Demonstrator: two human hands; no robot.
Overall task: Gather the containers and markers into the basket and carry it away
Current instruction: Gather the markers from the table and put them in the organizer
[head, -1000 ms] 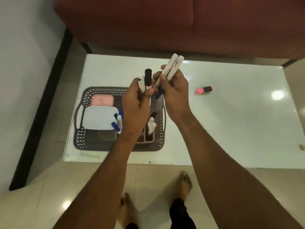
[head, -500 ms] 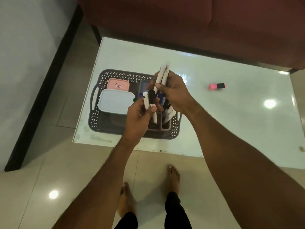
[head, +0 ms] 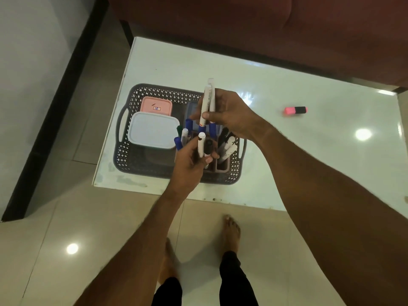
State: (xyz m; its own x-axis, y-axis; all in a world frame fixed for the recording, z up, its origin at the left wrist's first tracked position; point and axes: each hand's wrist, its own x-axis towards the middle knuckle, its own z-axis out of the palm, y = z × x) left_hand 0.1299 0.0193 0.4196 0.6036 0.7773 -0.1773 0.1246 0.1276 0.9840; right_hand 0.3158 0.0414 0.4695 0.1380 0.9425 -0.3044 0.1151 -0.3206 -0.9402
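Right hand [head: 229,117] pinches two long white markers with blue caps [head: 207,104], barrels together and pointing away, blue caps down over the basket. Left hand [head: 189,164] grips two more markers [head: 204,146] upright – one white-ended, one black-capped – thumb across the barrels. Print on the barrels is too blurred to read.

Both hands sit above the dark grey perforated plastic basket with side handles [head: 136,160], near the front left of the white glossy table [head: 287,151]. In the basket's left half: a white rectangular lidded container [head: 152,130], behind it a pink lidded container [head: 156,104] with a small red-and-white label – text illegible. Right half holds a brown divided holder [head: 221,166] with loose blue-, green- and black-capped markers [head: 227,144] standing or leaning in it.

A pink highlighter with a black cap [head: 295,110] lies on the table, well apart to the right of the basket. Dark red sofa [head: 265,29] behind the table.
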